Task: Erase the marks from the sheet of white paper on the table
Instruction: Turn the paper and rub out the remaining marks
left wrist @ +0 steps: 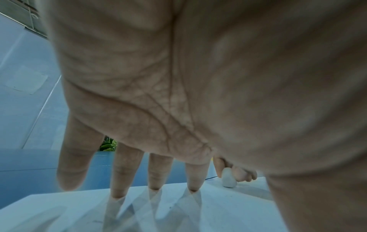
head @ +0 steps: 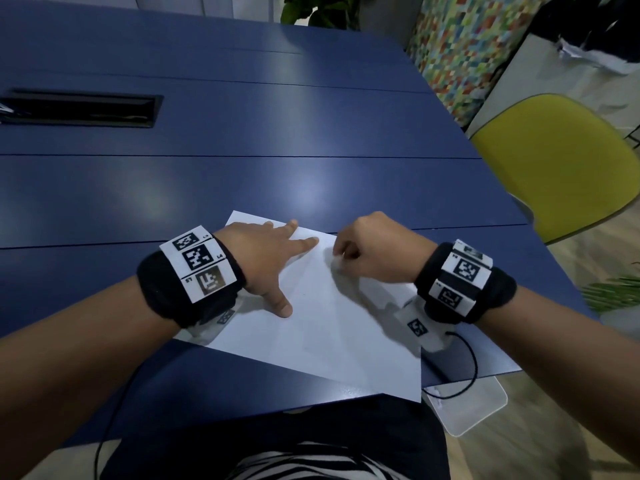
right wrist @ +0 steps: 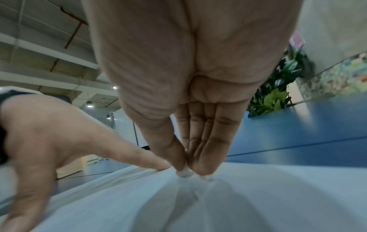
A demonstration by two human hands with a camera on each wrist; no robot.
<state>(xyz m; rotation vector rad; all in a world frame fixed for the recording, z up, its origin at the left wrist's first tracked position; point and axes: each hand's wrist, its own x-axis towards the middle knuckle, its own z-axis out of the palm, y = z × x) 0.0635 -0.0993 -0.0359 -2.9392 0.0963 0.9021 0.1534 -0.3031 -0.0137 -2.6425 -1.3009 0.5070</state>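
My left hand [head: 266,258], fingers spread, pins the white paper sheet [head: 332,327]; just beside it, my right hand [head: 377,251] pinches a small white eraser [left wrist: 228,179] upright against the sheet.

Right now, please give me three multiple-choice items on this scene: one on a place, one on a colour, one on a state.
1. Where does the eraser touch the paper?
A. near its far edge, beside the left hand's fingertips
B. at its near corner
C. it lies off the paper

2. What colour is the table?
A. white
B. blue
C. yellow

3. How is the left hand on the paper?
A. curled in a fist
B. pinching a corner
C. spread, with straight fingers pressing down

Answers: 1 A, the right hand pinches the eraser there in the head view. 2 B, blue shows all around the sheet. 3 C, the left wrist view shows the fingertips planted on the paper.
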